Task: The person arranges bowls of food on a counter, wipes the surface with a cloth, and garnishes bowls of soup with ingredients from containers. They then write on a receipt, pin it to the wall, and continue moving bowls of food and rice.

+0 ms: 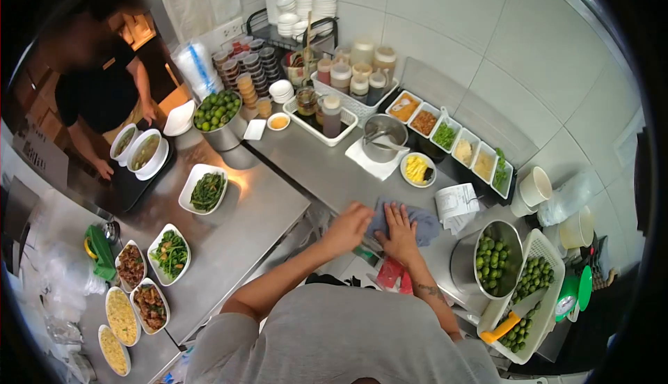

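My right hand (398,232) lies flat with its fingers spread on a grey-blue cloth (424,224), at the front edge of the steel counter. Just left of it, my left hand (349,227) is raised over the counter edge, its fingers curled and partly blurred; whether anything is inside them cannot be made out. Beyond the cloth stand a small plate of yellow pieces (417,169) and a steel pot (385,137) with a utensil in it. A printed paper slip (457,203) is right of the cloth.
A pot of green citrus (495,262) and a basket of them (550,300) with an orange-handled knife (511,321) are at right. Topping trays (445,135) line the wall. Filled dishes (169,254) stand at left. Another person (97,91) is beside a black tray (149,182).
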### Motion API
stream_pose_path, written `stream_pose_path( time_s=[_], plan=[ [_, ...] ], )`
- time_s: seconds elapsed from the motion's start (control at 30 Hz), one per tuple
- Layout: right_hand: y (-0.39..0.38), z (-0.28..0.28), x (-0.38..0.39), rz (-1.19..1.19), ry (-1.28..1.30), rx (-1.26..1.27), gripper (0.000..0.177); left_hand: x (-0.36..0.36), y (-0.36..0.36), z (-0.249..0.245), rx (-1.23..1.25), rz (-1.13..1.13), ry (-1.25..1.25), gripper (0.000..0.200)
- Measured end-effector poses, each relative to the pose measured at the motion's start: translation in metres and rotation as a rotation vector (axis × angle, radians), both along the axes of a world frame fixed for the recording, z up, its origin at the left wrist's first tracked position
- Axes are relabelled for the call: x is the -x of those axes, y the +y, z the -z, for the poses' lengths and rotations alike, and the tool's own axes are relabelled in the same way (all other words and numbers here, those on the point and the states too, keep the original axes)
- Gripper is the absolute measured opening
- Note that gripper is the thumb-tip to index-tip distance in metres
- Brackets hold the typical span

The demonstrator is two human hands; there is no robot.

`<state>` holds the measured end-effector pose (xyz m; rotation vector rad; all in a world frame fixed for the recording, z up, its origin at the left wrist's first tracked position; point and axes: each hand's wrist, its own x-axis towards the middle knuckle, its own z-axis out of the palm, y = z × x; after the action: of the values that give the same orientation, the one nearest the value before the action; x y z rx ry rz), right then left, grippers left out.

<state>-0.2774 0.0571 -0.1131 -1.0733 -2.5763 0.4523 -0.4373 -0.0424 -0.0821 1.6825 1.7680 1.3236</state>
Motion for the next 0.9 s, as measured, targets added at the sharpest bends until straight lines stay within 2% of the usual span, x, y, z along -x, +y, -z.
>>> stream_pose_path(
  time_s=[0.03,0.07,0.1,0.2,0.27,0.33,0.43,0.53,0.67,0.73,0.83,0.9],
  plan=[
    [0.006,-0.007,-0.004,-0.014,0.045,0.139,0.048,-0.011,0.007,-0.004,-0.042,0.065,0.159,0.021],
    [0.011,-0.015,-0.006,-0.026,0.094,0.275,0.046,-0.017,0.013,0.0,0.033,0.09,0.21,0.021],
    [0.015,-0.035,-0.007,0.018,0.182,0.195,0.037,-0.02,0.022,0.009,0.101,0.116,0.262,0.022],
    [0.032,-0.118,0.003,0.043,0.468,0.199,0.027,-0.022,0.052,0.037,0.243,0.223,0.391,0.025],
    [0.056,-0.158,0.019,-0.039,0.696,0.116,0.019,-0.015,0.071,0.034,0.275,0.28,0.468,0.025],
    [0.089,-0.192,0.038,-0.055,0.681,-0.2,0.017,-0.009,0.085,0.02,0.265,0.309,0.522,0.024],
    [0.148,-0.244,0.079,-0.11,0.646,-0.576,0.019,0.016,0.113,0.006,0.4,0.544,0.649,0.021],
    [0.209,-0.299,0.13,-0.149,0.534,-0.908,0.025,0.054,0.137,-0.063,0.441,1.017,0.541,0.022],
    [0.278,-0.365,0.204,-0.09,0.402,-1.231,0.031,0.126,0.172,-0.178,0.313,0.936,0.302,0.027],
    [0.307,-0.395,0.236,-0.013,0.268,-1.324,0.039,0.165,0.205,-0.204,0.397,0.843,0.037,0.026],
    [0.338,-0.429,0.275,0.165,0.076,-1.428,0.055,0.211,0.246,-0.249,0.218,0.703,-0.209,0.02],
    [0.351,-0.431,0.281,0.136,0.06,-1.445,0.048,0.234,0.276,-0.272,0.084,0.632,-0.351,0.02]
  ],
)
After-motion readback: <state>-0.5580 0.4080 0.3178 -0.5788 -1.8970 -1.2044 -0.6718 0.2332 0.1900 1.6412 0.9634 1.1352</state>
